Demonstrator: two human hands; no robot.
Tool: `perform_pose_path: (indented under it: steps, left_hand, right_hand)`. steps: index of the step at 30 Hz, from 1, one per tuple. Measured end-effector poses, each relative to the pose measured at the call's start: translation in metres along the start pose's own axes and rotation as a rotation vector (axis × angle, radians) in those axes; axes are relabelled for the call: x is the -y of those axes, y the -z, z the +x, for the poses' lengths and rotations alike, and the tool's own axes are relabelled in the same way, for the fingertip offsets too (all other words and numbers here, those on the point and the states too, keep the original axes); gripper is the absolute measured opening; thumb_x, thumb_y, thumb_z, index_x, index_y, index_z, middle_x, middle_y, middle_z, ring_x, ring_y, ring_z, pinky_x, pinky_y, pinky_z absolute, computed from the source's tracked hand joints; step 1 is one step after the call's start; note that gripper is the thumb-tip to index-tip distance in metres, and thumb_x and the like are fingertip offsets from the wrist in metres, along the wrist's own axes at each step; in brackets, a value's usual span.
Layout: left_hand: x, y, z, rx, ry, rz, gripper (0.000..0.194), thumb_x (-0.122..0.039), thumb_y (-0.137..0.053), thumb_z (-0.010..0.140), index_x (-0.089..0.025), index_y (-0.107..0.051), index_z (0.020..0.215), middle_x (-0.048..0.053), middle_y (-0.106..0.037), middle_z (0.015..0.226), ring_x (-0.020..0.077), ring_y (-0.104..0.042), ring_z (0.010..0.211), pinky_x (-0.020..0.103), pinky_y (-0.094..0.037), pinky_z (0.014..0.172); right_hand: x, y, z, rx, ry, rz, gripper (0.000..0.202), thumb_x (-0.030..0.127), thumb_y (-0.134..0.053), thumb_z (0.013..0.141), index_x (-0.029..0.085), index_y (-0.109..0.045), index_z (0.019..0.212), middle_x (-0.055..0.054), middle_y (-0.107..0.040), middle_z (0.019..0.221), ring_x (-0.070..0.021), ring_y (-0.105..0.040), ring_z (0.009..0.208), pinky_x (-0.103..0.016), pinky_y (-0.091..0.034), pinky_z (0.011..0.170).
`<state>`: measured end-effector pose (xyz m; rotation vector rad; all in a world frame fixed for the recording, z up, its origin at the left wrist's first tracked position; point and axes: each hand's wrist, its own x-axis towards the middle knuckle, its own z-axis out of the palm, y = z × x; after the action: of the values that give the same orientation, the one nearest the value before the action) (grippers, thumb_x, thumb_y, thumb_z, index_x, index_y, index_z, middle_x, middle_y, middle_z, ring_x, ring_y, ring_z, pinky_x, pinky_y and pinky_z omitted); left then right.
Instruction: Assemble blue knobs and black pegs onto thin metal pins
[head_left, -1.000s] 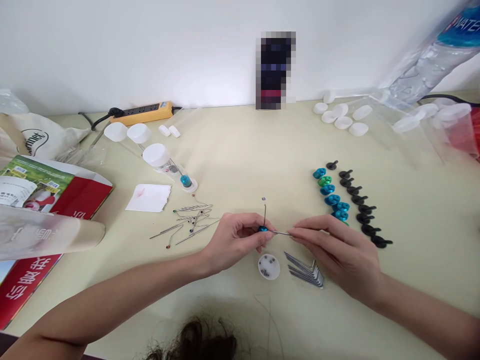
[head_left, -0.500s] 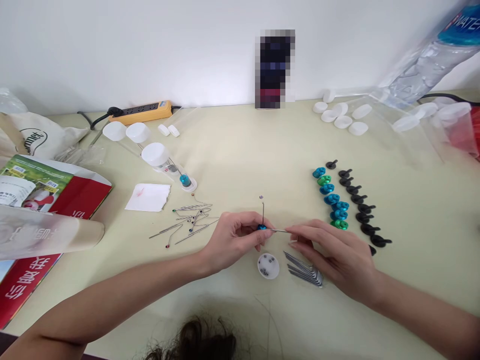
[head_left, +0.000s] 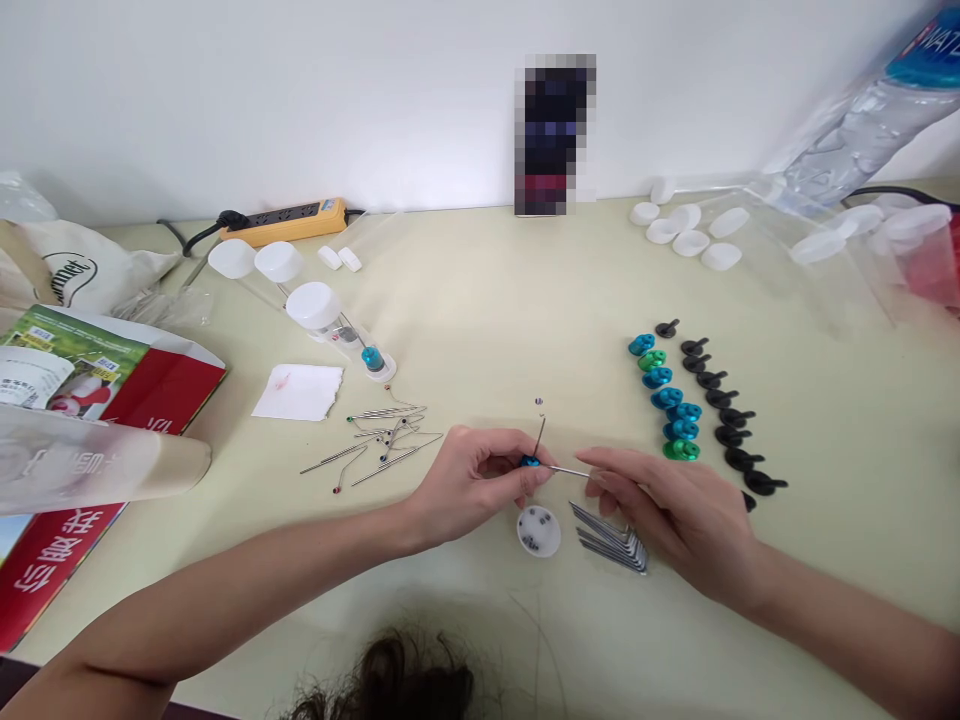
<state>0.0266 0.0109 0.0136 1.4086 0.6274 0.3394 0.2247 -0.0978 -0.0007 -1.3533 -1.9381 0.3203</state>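
Note:
Between its thumb and fingers, my left hand [head_left: 480, 478] pinches a small blue part [head_left: 530, 462]. A thin metal rod [head_left: 539, 437] rises from that part, with a tiny ball near its top. My right hand [head_left: 667, 510] grips a thin metal tool [head_left: 570, 471] whose left end meets the blue part. Just below the fingers is a round white cap [head_left: 539, 531] with several tiny dark pieces in it. Several bent hex keys [head_left: 611, 540] lie beside it, under my right hand.
Blue and green knobs [head_left: 667, 398] and black knobs [head_left: 724, 398] stand in rows at right. Thin metal rods [head_left: 386, 436] lie left of my hands, near a paper piece [head_left: 298, 391] and clear tubes [head_left: 341, 330]. A power strip [head_left: 285, 222] sits behind.
The upright rod now tilts to the right. My right fingers have shifted along the metal tool, and more of its shaft shows. The view has moved slightly.

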Motion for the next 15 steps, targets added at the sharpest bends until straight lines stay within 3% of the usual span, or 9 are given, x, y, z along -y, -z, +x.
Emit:
perform_pose_path:
  steps: [5,11,15]
  left_hand:
    - [-0.0009,0.0007,0.0013,-0.035,0.016,-0.036,0.019,-0.028,-0.065,0.08,-0.011,-0.07,0.087,0.003,-0.062,0.07,0.0096,-0.056,0.061,0.022,-0.052,0.061]
    - [-0.0002,0.0011,0.0007,-0.026,0.012,-0.018,0.02,-0.03,-0.065,0.08,-0.012,-0.07,0.088,0.003,-0.063,0.071,0.0097,-0.057,0.06,0.023,-0.053,0.061]
    - [-0.0004,0.0008,0.0005,-0.034,0.0,-0.008,0.02,-0.029,-0.065,0.079,-0.012,-0.07,0.089,0.003,-0.062,0.07,0.0098,-0.057,0.06,0.023,-0.053,0.061]
  right_hand:
    - [0.0024,-0.0023,0.0062,-0.135,0.041,-0.162,0.027,0.007,-0.058,0.086,0.022,-0.06,0.108,-0.005,-0.063,0.095,-0.0115,-0.062,0.074,-0.022,-0.051,0.062]
    - [0.0043,-0.0011,0.0078,-0.132,0.054,-0.13,0.027,0.005,-0.056,0.087,0.024,-0.061,0.107,-0.001,-0.066,0.086,-0.0093,-0.061,0.065,-0.021,-0.049,0.056]
    - [0.0047,0.0005,0.0063,-0.076,0.073,-0.123,0.032,0.007,-0.051,0.09,0.023,-0.056,0.118,0.002,-0.066,0.073,-0.0087,-0.061,0.059,-0.019,-0.047,0.051]
